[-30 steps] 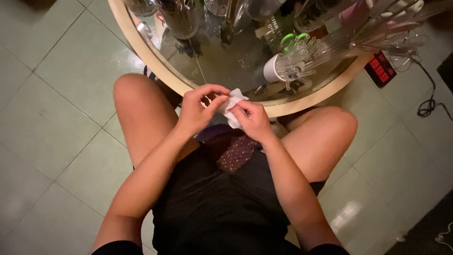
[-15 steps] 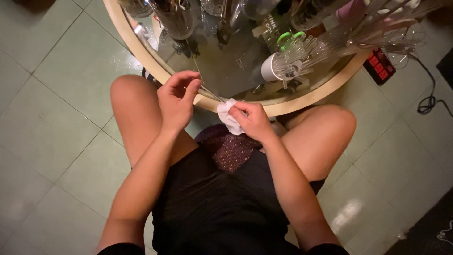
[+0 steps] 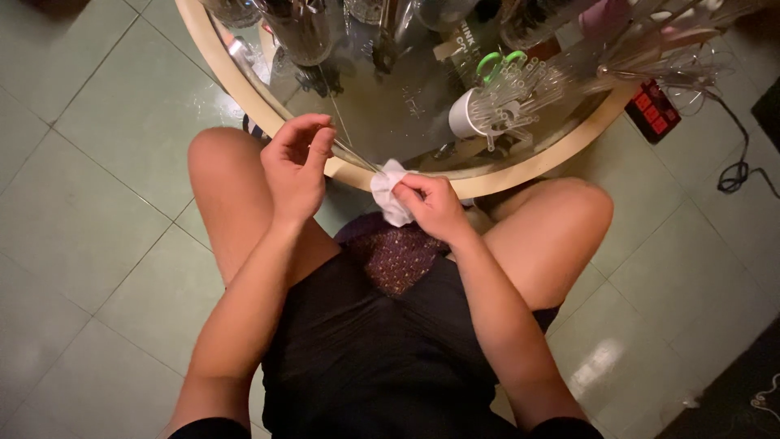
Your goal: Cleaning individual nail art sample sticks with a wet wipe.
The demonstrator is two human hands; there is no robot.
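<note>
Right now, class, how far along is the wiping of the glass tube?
Done: nothing visibly finished. In hand: left hand pinches a thin clear tube, its other end inside the white cloth gripped by the right hand. Left: many tubes stand in the cup, state unclear.

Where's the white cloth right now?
In the head view, the white cloth is bunched in the right hand, just below the round table's rim, right of the left hand.

White cloth (image 3: 388, 193), green scissor handles (image 3: 497, 63), pale green floor tiles (image 3: 73, 236) (shorts (image 3: 390, 341) black).
</note>
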